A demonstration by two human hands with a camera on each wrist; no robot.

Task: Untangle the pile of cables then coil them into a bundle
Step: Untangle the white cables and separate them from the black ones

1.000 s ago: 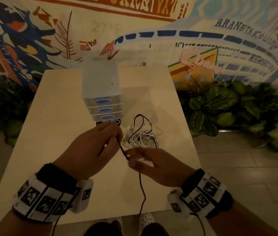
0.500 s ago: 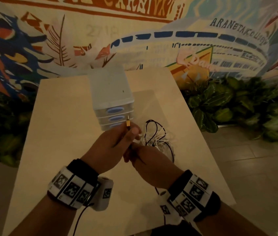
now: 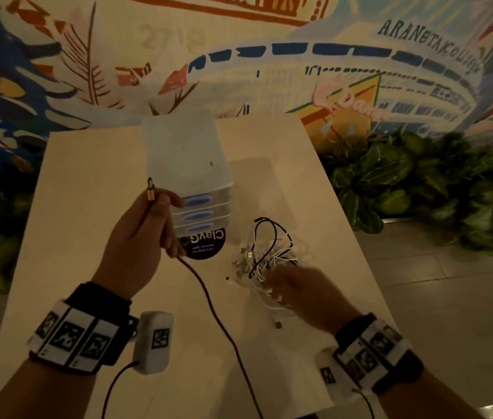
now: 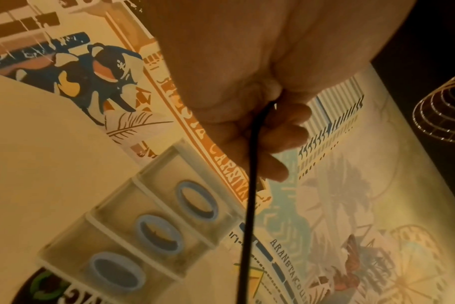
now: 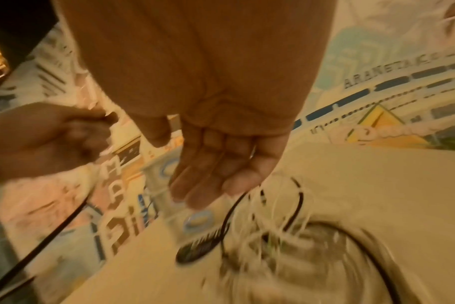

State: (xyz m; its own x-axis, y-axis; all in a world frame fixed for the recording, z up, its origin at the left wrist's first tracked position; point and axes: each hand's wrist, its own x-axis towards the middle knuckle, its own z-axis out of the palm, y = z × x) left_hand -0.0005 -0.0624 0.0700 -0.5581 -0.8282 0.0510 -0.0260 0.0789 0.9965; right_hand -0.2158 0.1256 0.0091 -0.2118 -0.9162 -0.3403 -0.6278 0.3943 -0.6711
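A tangled pile of white and black cables (image 3: pixel 266 255) lies on the pale table (image 3: pixel 82 207), right of the middle. My left hand (image 3: pixel 148 231) is raised and grips a black cable (image 3: pixel 209 306) near its gold-tipped plug (image 3: pixel 150 192); the cable hangs down past the table's near edge. In the left wrist view the black cable (image 4: pixel 252 185) runs out from under my curled fingers (image 4: pixel 281 135). My right hand (image 3: pixel 299 285) is at the near side of the pile with fingers straight. In the blurred right wrist view the fingers (image 5: pixel 216 176) hover over the pile's loops (image 5: pixel 273 226), holding nothing.
A small translucent drawer unit (image 3: pixel 184 173) with three blue handles stands mid-table behind my left hand, a round black sticker (image 3: pixel 206 243) at its foot. Leafy plants (image 3: pixel 420 189) and tiled floor lie right of the table; a painted mural wall stands behind.
My right hand let go of the black cable and moved right to the pile. My left hand lifted the plug end higher and to the left.
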